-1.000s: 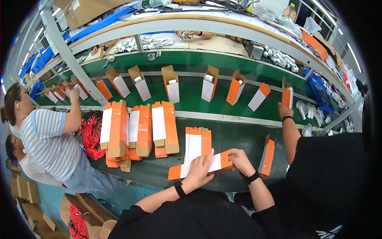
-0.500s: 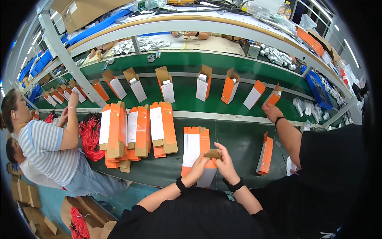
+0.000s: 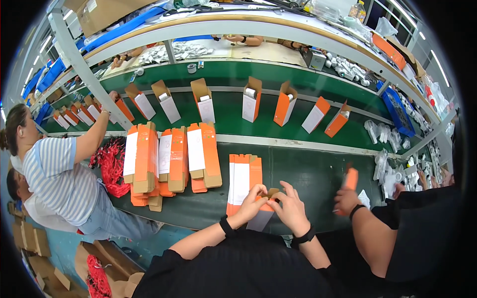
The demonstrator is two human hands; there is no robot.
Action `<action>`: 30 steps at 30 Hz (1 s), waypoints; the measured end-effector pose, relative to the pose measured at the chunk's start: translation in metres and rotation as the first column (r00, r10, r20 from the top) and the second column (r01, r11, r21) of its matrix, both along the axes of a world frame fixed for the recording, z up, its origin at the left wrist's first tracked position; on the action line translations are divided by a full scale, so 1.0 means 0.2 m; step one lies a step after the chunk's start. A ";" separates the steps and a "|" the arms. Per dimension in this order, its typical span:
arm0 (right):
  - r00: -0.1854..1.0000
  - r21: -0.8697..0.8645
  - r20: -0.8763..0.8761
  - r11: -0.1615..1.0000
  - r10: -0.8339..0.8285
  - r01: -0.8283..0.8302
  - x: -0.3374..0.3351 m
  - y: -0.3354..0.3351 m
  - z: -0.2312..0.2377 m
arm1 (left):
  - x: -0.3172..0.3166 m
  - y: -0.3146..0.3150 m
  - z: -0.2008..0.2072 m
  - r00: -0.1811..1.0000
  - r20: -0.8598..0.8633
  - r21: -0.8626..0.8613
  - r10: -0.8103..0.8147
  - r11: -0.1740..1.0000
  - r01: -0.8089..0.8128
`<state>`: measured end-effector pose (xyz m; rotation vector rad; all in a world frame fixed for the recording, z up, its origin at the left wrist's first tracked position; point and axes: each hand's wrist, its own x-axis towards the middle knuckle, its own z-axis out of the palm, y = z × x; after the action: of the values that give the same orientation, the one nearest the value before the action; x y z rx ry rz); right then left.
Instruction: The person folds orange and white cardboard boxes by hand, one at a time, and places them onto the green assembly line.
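Note:
In front of me a small orange and white carton (image 3: 260, 220) stands upright near the bench's front edge. My left hand (image 3: 250, 204) grips its upper left side, thumb and fingers closed at the rim. My right hand (image 3: 292, 212) pinches the brown top flap from the other side, its upper fingers raised. The carton's inside is mostly hidden by my fingers. Just behind it, touching or nearly so, lies a small stack of flattened orange and white cartons (image 3: 242, 181).
Larger piles of flattened cartons (image 3: 203, 154) lie to the left, beside red cords (image 3: 113, 169). Open filled boxes (image 3: 252, 105) stand along the green conveyor (image 3: 226, 114). A co-worker's hand (image 3: 346, 201) holds an orange box at right; another person (image 3: 59, 164) works at left.
My fingers have moved closer together over the carton's top, and its flap sits lower. The right co-worker's hand left the conveyor and lifted the box from the bench. The left co-worker now reaches toward the conveyor.

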<state>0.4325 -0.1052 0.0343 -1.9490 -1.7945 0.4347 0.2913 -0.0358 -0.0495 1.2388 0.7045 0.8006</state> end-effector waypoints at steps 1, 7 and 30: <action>0.999 0.033 -0.021 0.999 0.043 -0.042 0.02 0.01 -0.01 | -0.01 0.02 -0.01 0.992 0.006 0.016 -0.124 0.992 0.124; 0.699 -0.237 -0.714 0.929 0.031 -0.284 0.17 0.05 0.01 | -0.04 0.10 0.02 0.921 -0.013 0.079 -0.390 0.917 0.390; 0.033 -0.287 -0.957 0.956 -0.289 0.062 0.03 -0.13 -0.19 | -0.05 -0.09 0.00 0.996 -0.009 0.070 -0.093 0.993 0.093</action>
<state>0.4385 -0.1302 -0.0030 -1.1643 -0.4924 1.4625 0.2806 -0.0540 -0.0489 1.3280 0.6234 0.7502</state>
